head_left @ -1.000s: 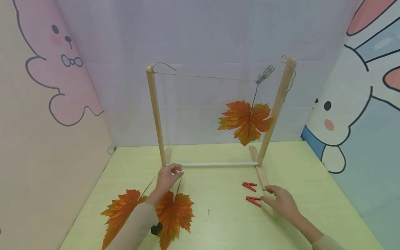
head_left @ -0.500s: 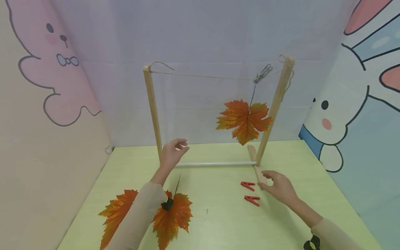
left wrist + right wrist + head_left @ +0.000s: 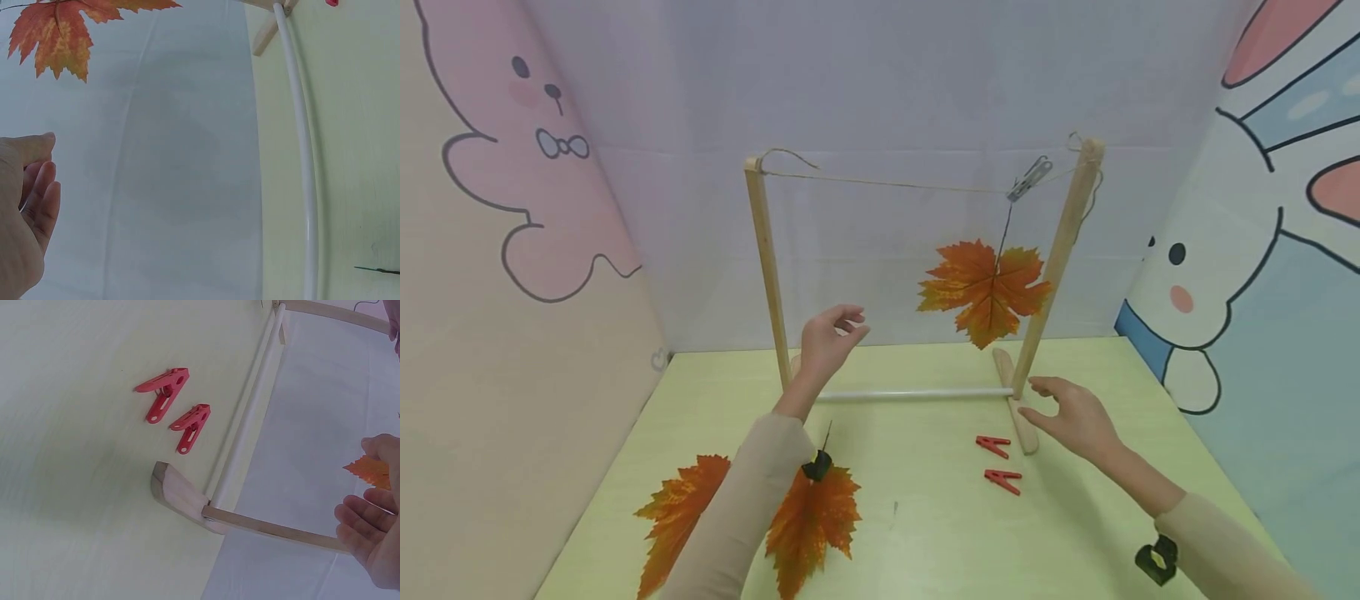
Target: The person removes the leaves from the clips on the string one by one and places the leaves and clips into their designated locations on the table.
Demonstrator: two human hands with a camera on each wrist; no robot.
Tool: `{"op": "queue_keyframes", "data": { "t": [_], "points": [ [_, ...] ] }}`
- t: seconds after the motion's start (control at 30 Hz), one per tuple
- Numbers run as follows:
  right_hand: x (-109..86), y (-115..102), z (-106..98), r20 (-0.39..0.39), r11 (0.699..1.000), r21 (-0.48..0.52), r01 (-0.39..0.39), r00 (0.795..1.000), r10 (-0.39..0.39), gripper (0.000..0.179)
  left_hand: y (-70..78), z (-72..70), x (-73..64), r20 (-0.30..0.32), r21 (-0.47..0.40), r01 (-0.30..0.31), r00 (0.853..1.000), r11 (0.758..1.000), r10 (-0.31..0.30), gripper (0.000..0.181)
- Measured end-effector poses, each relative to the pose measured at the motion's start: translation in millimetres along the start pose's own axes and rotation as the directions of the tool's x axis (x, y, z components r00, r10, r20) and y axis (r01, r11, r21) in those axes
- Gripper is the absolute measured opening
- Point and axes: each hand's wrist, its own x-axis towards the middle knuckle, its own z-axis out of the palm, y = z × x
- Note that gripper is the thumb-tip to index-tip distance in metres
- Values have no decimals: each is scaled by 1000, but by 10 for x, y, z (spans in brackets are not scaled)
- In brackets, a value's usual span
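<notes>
My left hand (image 3: 831,337) is raised in front of the left part of the wooden frame, fingers loosely bent around nothing. In the left wrist view the hand (image 3: 31,194) shows at the left edge. My right hand (image 3: 1075,417) hovers by the frame's right foot, thumb and fingers apart and holding nothing. An orange maple leaf (image 3: 988,292) hangs by its stem from a grey clothespin (image 3: 1030,179) on the string (image 3: 887,183). Two red clothespins (image 3: 993,446) (image 3: 165,390) lie on the table, left of and below the right hand in the head view.
Two more maple leaves (image 3: 681,517) lie at the table's left front, partly covered by my left sleeve. The frame has two wooden posts (image 3: 767,267), wooden feet (image 3: 1026,429) and a white crossbar (image 3: 917,392). Curtains with cartoon animals stand around the yellow table (image 3: 925,550).
My left hand has risen from near the leaf stem on the table and shifted slightly right. My right hand has lifted away from the red clothespins, up toward the right post.
</notes>
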Motion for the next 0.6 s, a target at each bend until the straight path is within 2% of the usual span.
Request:
{"op": "queue_keyframes", "data": {
  "t": [0.27,0.6],
  "points": [
    [120,-122,-186,-26,998,-45,38,999,-39,44,116,33,59,11,14,-30,999,999,30,22],
    [337,-192,-486,-63,991,-90,102,992,-108,42,201,55,105,33,56,-33,999,998,32,25]
  ]
}}
